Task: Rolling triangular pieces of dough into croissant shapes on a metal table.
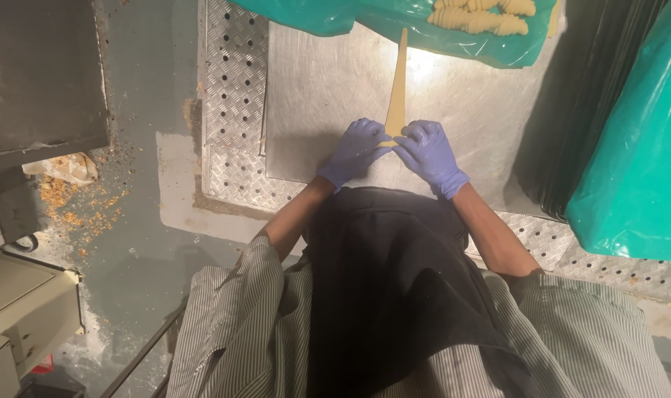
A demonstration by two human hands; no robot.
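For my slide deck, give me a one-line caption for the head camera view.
Gloved left hand and right hand pinch a long dough triangle on a steel table.

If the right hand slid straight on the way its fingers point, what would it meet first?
The right hand points up-left at the wide end of the dough strip, which it already touches; just beyond lies the left hand.

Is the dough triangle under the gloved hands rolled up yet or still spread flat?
Mostly flat: the dough strip lies stretched on the steel table; the left hand and right hand cover its wide end.

One dough triangle [397, 88], two gloved hands, several shaped croissants [483, 18].
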